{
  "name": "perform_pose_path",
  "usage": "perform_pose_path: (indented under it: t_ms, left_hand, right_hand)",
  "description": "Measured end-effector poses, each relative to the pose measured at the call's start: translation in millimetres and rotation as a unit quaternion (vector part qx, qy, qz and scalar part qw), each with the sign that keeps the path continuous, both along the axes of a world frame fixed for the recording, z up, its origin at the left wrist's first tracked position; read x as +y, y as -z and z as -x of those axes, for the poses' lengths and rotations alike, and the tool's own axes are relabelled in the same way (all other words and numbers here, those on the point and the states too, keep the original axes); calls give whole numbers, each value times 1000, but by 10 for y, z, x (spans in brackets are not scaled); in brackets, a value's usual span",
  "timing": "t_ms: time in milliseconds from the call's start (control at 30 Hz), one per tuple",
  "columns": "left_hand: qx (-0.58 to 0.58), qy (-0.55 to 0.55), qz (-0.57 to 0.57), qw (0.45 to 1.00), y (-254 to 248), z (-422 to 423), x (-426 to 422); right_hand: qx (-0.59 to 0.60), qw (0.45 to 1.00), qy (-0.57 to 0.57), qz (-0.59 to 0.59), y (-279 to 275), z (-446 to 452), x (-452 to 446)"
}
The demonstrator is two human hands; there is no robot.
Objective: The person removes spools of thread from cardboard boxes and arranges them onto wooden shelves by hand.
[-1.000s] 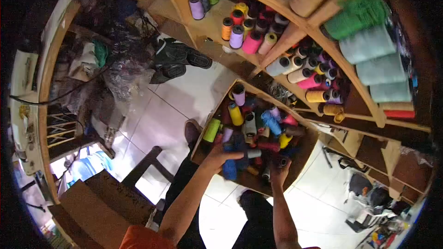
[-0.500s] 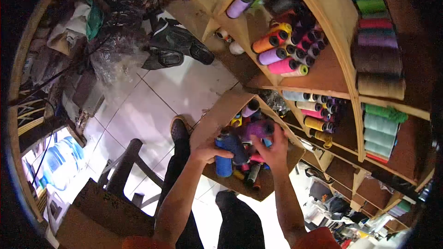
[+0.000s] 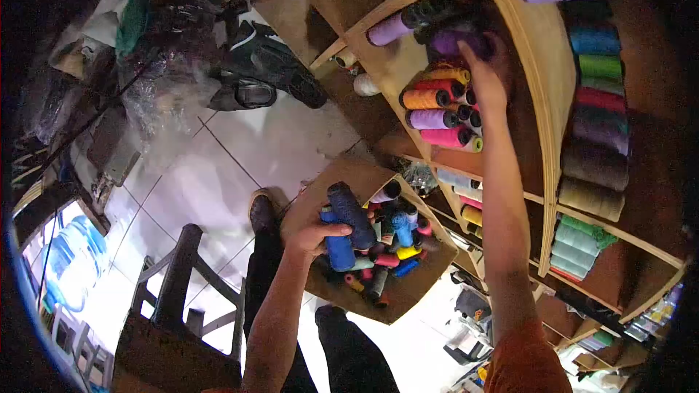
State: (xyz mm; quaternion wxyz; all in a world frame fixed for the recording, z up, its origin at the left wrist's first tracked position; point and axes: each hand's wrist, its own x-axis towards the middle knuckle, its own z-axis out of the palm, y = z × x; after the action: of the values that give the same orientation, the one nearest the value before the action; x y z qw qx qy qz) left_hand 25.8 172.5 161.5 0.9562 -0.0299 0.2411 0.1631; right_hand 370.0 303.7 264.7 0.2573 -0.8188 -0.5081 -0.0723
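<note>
Right hand [image 3: 484, 65] just took dark-purple thread cone [image 3: 450, 42] from brown open-topped box [image 3: 408, 304] at 6 o'clock to pale wooden shelf [image 3: 535, 102] at 1, cone now among shelved spools, grip unclear; left hand [image 3: 314, 237] clasps bright-blue thread cone [image 3: 340, 251] at box

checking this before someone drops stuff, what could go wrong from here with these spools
The left hand clasps a blue spool with a darker spool against it; either might slip into the box. The right hand, at a purple spool in the shelf, could knock the stacked spools loose.
</note>
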Motion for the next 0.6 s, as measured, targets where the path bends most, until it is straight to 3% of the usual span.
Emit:
perform_pose_path:
  t_ms: [100,167,233,267,333,367,433,467,600]
  left_hand:
    - [-6,-22,-12,1000,13,-56,38]
    - [9,-20,-38,999,26,-104,73]
    - [16,-18,-37,999,1,-142,89]
    - [17,-18,-25,999,-32,-146,96]
    - [18,-11,-22,1000,-43,-147,115]
    - [20,-2,-30,999,-39,-140,113]
    - [25,10,-29,999,-28,-128,117]
    - [30,14,-20,999,-32,-131,106]
    - [-45,41,-9,998,133,-154,41]
  right_hand:
    - [-24,994,46,93,215,-424,304]
    - [-86,993,-16,85,515,-870,422]
    - [58,995,-32,75,529,-857,451]
    - [232,970,-18,66,529,-846,436]
    - [257,962,10,94,399,-668,477]
    - [110,985,24,133,323,-582,496]
    - [-7,986,32,166,311,-551,526]
    - [26,986,26,164,310,-544,534]
    - [-149,987,-37,54,549,-773,524]
